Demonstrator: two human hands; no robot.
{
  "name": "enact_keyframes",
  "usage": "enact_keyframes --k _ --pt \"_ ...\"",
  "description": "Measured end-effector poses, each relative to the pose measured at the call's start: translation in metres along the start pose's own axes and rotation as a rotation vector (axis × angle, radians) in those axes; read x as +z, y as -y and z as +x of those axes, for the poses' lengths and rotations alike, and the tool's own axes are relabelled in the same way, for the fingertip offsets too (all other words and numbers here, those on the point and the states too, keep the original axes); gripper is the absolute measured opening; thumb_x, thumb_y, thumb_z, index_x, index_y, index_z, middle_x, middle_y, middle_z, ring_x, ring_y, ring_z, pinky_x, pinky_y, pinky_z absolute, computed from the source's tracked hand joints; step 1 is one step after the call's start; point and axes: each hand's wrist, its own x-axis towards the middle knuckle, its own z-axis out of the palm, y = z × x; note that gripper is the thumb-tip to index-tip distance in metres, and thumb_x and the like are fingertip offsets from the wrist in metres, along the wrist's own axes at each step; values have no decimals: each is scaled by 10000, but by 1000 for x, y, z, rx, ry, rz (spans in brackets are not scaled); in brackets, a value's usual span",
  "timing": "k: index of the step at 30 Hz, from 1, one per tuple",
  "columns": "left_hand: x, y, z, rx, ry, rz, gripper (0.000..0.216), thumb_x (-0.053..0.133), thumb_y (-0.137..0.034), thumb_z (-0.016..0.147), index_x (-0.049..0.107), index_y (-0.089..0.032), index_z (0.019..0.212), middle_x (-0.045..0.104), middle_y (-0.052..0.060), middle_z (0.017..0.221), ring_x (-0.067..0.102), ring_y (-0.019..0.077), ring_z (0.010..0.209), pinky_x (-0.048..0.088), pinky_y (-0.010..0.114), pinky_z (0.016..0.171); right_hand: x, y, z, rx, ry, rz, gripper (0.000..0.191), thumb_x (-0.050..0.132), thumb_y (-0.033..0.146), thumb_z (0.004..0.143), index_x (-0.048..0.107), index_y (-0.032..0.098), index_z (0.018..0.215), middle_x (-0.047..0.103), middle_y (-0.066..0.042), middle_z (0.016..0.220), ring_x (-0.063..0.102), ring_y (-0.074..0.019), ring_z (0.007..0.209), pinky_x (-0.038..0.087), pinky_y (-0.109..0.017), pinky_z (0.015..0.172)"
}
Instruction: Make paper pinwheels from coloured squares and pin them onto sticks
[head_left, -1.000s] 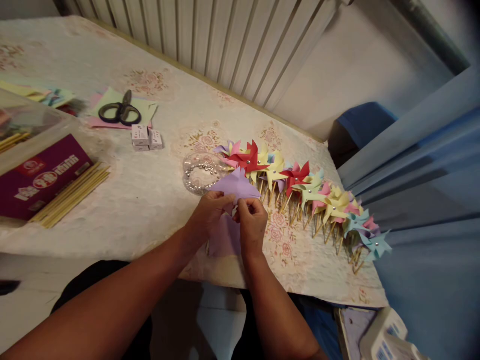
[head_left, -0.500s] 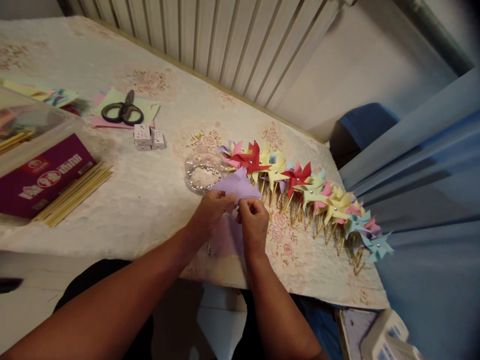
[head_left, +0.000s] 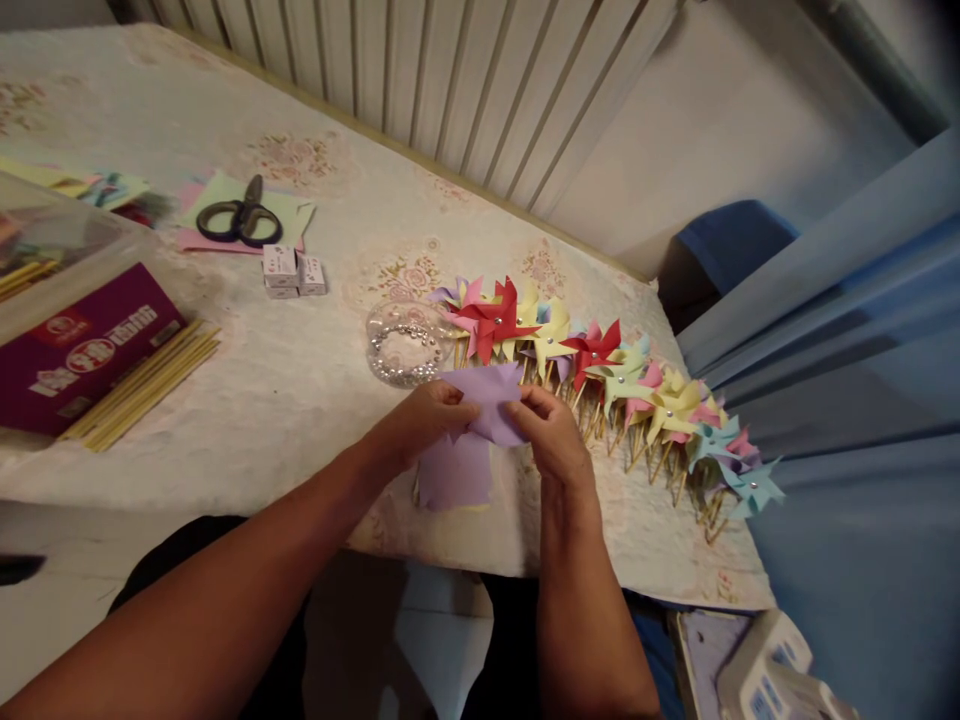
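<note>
Between my two hands is a piece of purple paper (head_left: 491, 400), raised a little over the table. My left hand (head_left: 429, 415) pinches its left side, the thumb lying on top. My right hand (head_left: 551, 425) pinches the right side in the same way. Below them on the table lies another purple paper sheet (head_left: 454, 475), with a thin yellow edge showing under it. Just beyond my left hand stands a clear round dish (head_left: 405, 343) with small shiny metal pieces inside. Finished paper pinwheels (head_left: 621, 380) on sticks lie in a row to the right.
Scissors (head_left: 240, 215) rest on coloured paper sheets (head_left: 221, 190) at the upper left, beside small white boxes (head_left: 281, 265). A bundle of sticks (head_left: 142, 390) lies by a purple box (head_left: 90, 350) and a clear plastic bin (head_left: 75, 225). A radiator (head_left: 420, 80) borders the table's back.
The purple paper has turned from a raised, folded triangle to a flatter, opened piece. My right hand has moved right, away from my left, and uncovered more of the sheet below.
</note>
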Motion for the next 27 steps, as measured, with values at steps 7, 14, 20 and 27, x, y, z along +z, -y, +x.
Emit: enact_keyframes --k 7,14,20,27 --pt "-1 1 -1 32 63 103 91 691 -194 647 679 -167 561 556 -10 491 383 79 451 224 216 439 4 -16 0 49 58 -78 274 789 417 663 710 169 745 660 14 641 513 -118 528 402 -234 505" --pt "-4 8 3 27 75 197 66 681 -196 658 692 -164 602 628 7 577 472 103 496 286 215 464 4 -13 -1 67 71 -221 218 747 362 664 660 162 660 572 49 536 421 -80 462 315 -202 436" --pt "-1 -1 -2 7 -24 49 182 769 -240 658 621 -150 601 558 -25 559 469 75 511 335 189 495 9 -20 3 64 -54 -165 235 746 371 644 687 158 724 631 25 596 481 -107 487 372 -217 441" --pt "1 11 2 -71 1 -420 378 839 -422 665 724 -171 925 722 59 925 663 152 772 533 273 721 28 -15 5 52 -306 150 265 743 358 615 661 159 771 685 -3 716 586 -144 600 462 -236 512"
